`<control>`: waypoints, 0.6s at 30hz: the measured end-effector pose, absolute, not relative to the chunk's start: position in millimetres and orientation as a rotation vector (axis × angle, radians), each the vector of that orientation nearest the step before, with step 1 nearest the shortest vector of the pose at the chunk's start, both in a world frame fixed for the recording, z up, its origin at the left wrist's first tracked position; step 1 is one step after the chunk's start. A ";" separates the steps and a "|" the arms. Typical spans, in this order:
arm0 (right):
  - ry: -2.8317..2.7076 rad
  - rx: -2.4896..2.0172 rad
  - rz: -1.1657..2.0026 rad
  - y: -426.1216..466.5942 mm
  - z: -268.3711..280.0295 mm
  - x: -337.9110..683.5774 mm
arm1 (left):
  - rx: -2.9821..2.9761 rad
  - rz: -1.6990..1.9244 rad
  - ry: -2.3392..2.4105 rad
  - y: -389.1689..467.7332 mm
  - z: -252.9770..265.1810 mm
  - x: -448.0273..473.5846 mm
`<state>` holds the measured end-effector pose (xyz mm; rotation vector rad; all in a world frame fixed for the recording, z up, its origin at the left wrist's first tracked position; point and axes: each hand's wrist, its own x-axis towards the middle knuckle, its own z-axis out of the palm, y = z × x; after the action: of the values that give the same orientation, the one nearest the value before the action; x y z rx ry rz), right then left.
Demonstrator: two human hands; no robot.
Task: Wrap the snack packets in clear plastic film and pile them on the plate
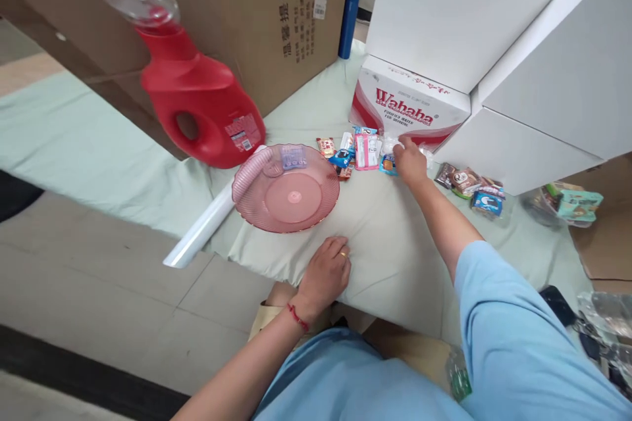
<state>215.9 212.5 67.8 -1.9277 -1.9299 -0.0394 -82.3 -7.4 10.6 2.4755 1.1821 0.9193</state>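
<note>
My right hand (411, 159) reaches to the foot of the white and red Wahaba carton, fingers closed on a crinkled clear plastic wrapper (389, 144). Its fingertips are partly hidden. Just left of it lie a pink and white snack packet (367, 152), a blue snack packet (388, 164) and several other small packets. My left hand (326, 271) rests on the cloth at the table's near edge, fingers curled with nothing visible in them. Beyond it sits a pink ribbed plate (316, 207), with a purple packet (293, 157) at its far side.
A red jug (197, 99) stands at left, by a large brown box (232, 6). A film roll (202, 230) pokes out under the plate past the edge. White boxes (429, 6) rise behind the carton (409, 102). More snacks (471, 187) and a filled clear bowl (543, 207) lie right.
</note>
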 end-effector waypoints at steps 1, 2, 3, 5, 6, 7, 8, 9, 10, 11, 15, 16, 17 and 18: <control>-1.807 -1.885 -0.018 205.9 68.1 216.4 | 2.465 0.922 1.177 -7.4 10.6 -82.5; -1.660 -1.827 0.034 195.7 68.0 216.9 | 2.455 0.926 1.172 -7.3 10.5 -82.6; -1.504 -1.757 0.135 182.0 67.4 217.1 | 2.448 0.932 1.168 -7.1 10.3 -82.7; -1.189 -1.593 0.467 145.0 63.3 215.3 | 2.444 0.946 1.163 -6.6 9.3 -82.7; -1.044 -1.506 0.669 123.2 59.8 213.1 | 2.443 0.955 1.158 -6.3 8.4 -82.8; -0.917 -1.427 0.848 100.8 55.5 209.9 | 2.438 0.965 1.152 -6.0 7.4 -83.1; -0.807 -1.362 0.985 78.9 50.8 206.2 | 2.427 0.976 1.147 -5.7 6.3 -83.6; -0.718 -1.311 1.081 58.7 46.0 202.3 | 2.405 0.991 1.146 -5.6 5.1 -84.4; -0.643 -1.270 1.134 41.3 41.6 198.6 | 2.372 1.011 1.149 -5.7 4.1 -85.4; -0.587 -1.236 1.157 27.2 37.9 195.7 | 2.328 1.036 1.154 -5.9 3.7 -86.7; -0.564 -1.152 1.101 2.7 31.0 194.4 | 2.009 1.118 1.202 -7.5 11.2 -87.1; -0.602 -1.143 1.081 2.1 30.4 195.6 | 1.893 1.106 1.212 -7.3 15.8 -83.7; -0.649 -1.136 1.065 2.5 29.8 196.4 | 1.767 1.073 1.207 -6.6 21.3 -78.2; -0.700 -1.127 1.059 3.1 29.0 196.5 | 1.636 1.025 1.181 -5.2 27.4 -70.6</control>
<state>196.5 3.1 29.0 -1.1275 -0.6999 1.0587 -70.6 -5.2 27.4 1.6360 1.1813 1.0253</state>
